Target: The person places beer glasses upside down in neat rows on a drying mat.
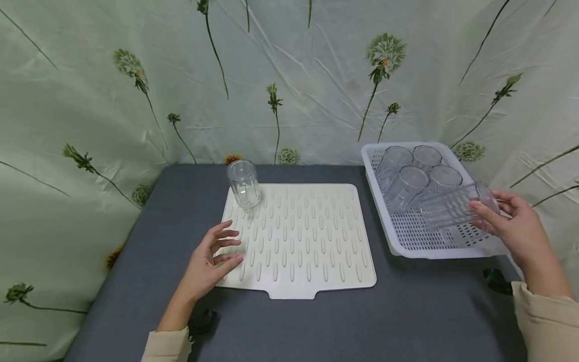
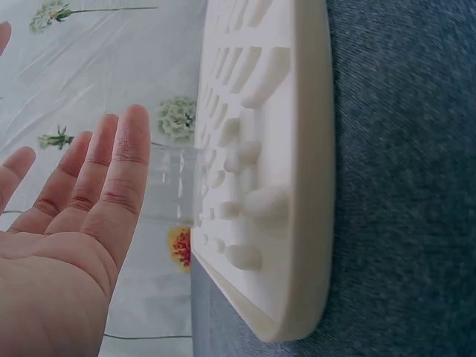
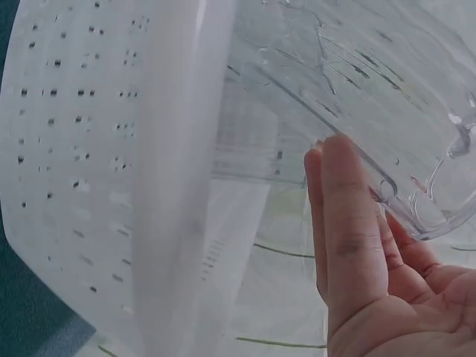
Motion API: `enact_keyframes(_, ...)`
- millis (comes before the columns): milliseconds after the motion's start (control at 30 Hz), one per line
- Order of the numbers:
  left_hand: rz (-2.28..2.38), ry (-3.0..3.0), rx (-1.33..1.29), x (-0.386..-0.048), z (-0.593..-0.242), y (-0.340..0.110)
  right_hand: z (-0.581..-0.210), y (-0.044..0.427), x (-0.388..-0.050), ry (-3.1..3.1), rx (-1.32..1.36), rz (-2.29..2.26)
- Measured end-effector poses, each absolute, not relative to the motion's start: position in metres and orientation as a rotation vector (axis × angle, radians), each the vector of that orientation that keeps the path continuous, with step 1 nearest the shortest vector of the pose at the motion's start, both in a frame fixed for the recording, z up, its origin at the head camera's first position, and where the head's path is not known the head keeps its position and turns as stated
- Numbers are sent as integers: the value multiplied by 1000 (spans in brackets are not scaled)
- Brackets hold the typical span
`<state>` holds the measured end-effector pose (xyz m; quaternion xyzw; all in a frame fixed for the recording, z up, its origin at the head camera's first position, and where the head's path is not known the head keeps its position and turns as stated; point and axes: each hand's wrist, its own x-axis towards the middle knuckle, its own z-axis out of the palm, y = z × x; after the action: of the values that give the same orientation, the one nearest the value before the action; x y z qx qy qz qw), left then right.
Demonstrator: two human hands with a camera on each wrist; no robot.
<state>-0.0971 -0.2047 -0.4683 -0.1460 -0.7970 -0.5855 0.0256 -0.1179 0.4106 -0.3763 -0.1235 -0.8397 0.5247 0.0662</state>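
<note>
Beige sleeves (image 1: 549, 327), turned back in thick folds, reach in from the table's front edge. Beyond one cuff, the right hand (image 1: 517, 223) pinches a clear glass (image 1: 454, 206) at its right end, thumb on the near side and fingers behind. This glass is held lying on its side above the front-right part of a white basket (image 1: 443, 253). Its long axis runs roughly along the basket's front edge, the far end pointing left and slightly toward the front; which end is the mouth cannot be told. Straight ridges run lengthwise down its tall, see-through wall.

Over the left edge of a cream mat (image 1: 291, 293), near its front-left corner, the left hand (image 1: 209, 264) hovers with fingers apart and loosely bent, thumb spread from them. Smooth raised ovals cover the mat in rows, and a short tab juts from its front edge. Near the back-left corner, a ribbed clear glass (image 1: 245, 183) stands upright on it.

Four more glasses (image 1: 409, 183) stand grouped toward the basket's back-left part, round ends up. Plastic basket walls and floor are pierced with small slots. Dark grey woven cloth covers the table (image 1: 429, 311); behind hangs a creased, pale curtain (image 1: 316, 65) printed with dandelions.
</note>
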Motion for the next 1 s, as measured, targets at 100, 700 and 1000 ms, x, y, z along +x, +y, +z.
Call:
enact_keyframes(100, -1791, -2478, -446, -97, -466, -202, -375, 408, -117, -2467, -366, 1665)
enact_keyframes(700, -1701, -2487, -424, -99, -448, -189, -380, 386, -111, -2058, -131, 2175)
enact_keyframes(1000, -1649, -2519, -453, -100, -441, -180, -378, 369, -107, -2113, -132, 2115)
